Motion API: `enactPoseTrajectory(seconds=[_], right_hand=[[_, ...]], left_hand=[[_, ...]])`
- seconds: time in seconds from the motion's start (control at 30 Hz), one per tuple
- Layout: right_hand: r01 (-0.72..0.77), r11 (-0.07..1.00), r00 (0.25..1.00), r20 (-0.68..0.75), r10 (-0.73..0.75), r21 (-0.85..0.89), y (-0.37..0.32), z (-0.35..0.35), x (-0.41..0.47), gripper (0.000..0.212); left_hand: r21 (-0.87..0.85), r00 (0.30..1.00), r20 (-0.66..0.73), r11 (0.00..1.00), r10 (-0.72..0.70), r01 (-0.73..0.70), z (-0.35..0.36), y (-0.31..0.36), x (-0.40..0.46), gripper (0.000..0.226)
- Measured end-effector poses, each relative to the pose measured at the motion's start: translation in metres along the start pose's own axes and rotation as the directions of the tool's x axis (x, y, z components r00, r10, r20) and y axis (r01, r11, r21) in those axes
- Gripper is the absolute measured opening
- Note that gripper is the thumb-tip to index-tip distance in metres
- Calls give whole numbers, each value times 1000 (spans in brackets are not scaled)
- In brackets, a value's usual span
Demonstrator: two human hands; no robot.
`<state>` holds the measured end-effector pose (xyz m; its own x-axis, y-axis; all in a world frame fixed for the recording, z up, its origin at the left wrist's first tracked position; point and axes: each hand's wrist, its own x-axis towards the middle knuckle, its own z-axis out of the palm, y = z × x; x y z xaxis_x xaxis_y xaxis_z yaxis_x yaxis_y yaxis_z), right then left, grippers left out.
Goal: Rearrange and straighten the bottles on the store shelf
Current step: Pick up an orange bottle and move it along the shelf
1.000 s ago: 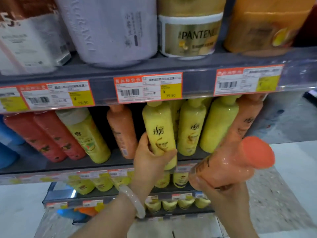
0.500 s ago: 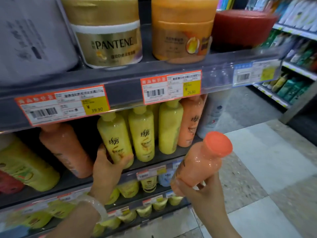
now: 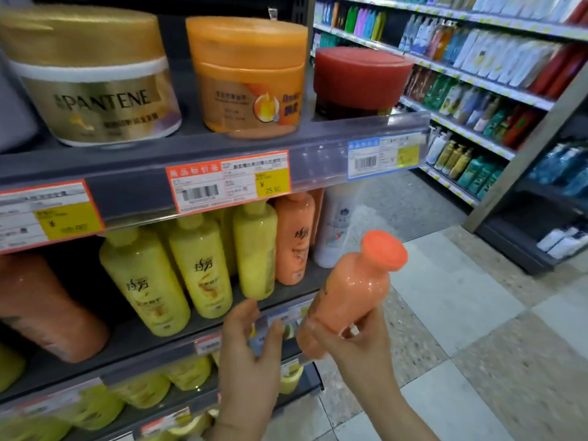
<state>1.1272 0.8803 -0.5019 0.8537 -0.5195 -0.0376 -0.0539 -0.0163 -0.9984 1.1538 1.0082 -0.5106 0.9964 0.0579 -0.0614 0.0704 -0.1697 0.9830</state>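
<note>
My right hand (image 3: pixel 359 348) grips the base of an orange bottle (image 3: pixel 346 291) with an orange cap, held in front of the shelf's right end and tilted right. My left hand (image 3: pixel 248 348) hovers just below the middle shelf's edge (image 3: pixel 178 340), fingers loosely spread, holding nothing. On that shelf stand three yellow bottles (image 3: pixel 199 265) in a row, an orange bottle (image 3: pixel 294 238) to their right, then a white bottle (image 3: pixel 334 230) at the end. A large orange bottle (image 3: pixel 41 307) leans at the far left.
The shelf above carries a gold Pantene tub (image 3: pixel 92 81), an orange tub (image 3: pixel 248 74) and a red-lidded jar (image 3: pixel 359 81), with price tags (image 3: pixel 229 181) on its rail. Lower shelves hold more yellow bottles (image 3: pixel 143 389). A tiled aisle (image 3: pixel 477 329) and another stocked rack (image 3: pixel 477 74) lie right.
My left hand has let go of the yellow bottle it gripped and come away to the right, below the shelf edge. The view has swung right; the orange bottle stays in my right hand.
</note>
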Motion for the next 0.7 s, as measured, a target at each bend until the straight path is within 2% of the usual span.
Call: enactPoseTrajectory(seconds=[0.13, 0.23, 0.37, 0.43, 0.53, 0.6, 0.7], right_hand=[[-16, 1000, 1000, -5, 15, -24, 7, -42, 29, 68], [-21, 996, 999, 45, 25, -84, 8, -78, 56, 61], [-43, 992, 991, 124, 58, -121, 7, -122, 93, 59], [-52, 986, 979, 188, 82, -158, 7, -139, 112, 59], [-55, 985, 960, 262, 98, -165, 6, -150, 135, 59], [-40, 981, 950, 298, 96, -189, 5, -150, 145, 59], [-5, 980, 938, 338, 73, -198, 7, -144, 156, 61]], left_hand=[[-9, 996, 20, 996, 84, -84, 52, 18, 6, 42], [25, 992, -11, 991, 129, -128, 106, 24, 20, 58], [-39, 989, -144, 998, 33, -39, 168, 36, 53, 90], [-101, 964, -263, 995, -21, -6, 190, 47, 72, 95], [-51, 906, -423, 997, 29, -56, 206, 50, 98, 87], [-10, 892, -450, 999, 36, -45, 209, 47, 110, 74], [-36, 881, -472, 998, 32, -55, 207, 41, 115, 45]])
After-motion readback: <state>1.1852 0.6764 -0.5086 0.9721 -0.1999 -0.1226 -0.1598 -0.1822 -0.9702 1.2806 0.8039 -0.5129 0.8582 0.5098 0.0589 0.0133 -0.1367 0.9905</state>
